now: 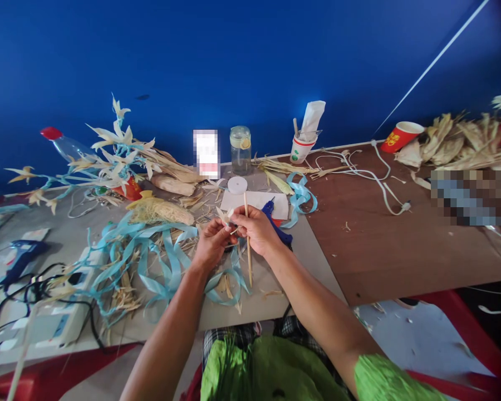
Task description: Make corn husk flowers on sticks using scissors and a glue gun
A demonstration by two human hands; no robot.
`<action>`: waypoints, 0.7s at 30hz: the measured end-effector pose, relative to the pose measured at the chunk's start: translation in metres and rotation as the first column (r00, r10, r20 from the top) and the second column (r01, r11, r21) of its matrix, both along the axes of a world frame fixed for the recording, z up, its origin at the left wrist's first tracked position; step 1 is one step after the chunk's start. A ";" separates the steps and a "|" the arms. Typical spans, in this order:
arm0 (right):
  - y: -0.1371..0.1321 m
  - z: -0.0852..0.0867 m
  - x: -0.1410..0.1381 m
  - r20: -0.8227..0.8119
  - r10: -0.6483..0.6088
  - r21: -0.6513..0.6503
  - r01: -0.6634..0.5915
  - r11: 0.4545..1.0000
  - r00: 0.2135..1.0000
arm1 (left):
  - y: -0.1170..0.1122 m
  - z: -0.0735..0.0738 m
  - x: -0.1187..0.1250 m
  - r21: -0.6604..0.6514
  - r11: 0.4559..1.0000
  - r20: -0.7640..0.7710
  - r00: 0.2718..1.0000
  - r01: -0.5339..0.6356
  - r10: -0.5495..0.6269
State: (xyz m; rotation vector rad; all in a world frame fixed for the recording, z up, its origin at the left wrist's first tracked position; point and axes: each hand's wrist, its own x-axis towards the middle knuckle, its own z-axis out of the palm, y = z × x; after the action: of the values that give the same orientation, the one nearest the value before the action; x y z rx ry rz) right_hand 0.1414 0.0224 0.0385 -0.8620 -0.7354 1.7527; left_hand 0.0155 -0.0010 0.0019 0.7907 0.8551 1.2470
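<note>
My left hand (pixel 215 238) and my right hand (pixel 254 227) meet over the near part of the table. Between my fingertips is a small pale corn husk flower (pixel 224 215), pinched from both sides. A thin wooden stick (pixel 249 266) also passes through my right hand, pointing down toward the table edge. Light blue ribbon (pixel 171 267) lies in loops left of my left hand and beneath both hands. Just right of my right hand rests a blue glue gun (pixel 280 228), partly hidden by that hand. Behind them lies a white sheet (pixel 256 204) with a white tape roll (pixel 237 185) near it.
Husk flowers on blue stems (pixel 119 147) stand at the left, near another glue gun (pixel 23 259) and a power strip (pixel 70 312) with black cables. At the back are a glass jar (pixel 240 153) and a paper cup (pixel 303 149). White cables (pixel 359 172) cross the brown table's right side.
</note>
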 end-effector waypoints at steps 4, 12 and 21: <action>0.001 -0.002 0.002 -0.019 0.063 -0.022 -0.064 0.998 0.998 | 0.000 0.000 0.000 0.020 1.000 0.018 1.000 0.008 -0.008; -0.001 0.006 0.002 -0.045 0.058 0.005 -0.058 0.998 0.997 | 0.001 -0.005 0.000 0.057 0.995 -0.044 0.996 -0.078 0.080; 0.002 0.002 0.003 -0.044 0.039 -0.036 -0.041 0.999 0.998 | 0.002 -0.012 0.000 0.124 0.986 -0.137 0.982 -0.112 0.128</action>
State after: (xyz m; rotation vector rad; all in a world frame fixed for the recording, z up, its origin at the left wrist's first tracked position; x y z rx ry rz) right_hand 0.1446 0.0240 0.0403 -0.8361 -0.6981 1.8202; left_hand 0.0158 0.0013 -0.0097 0.9426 0.9660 1.3679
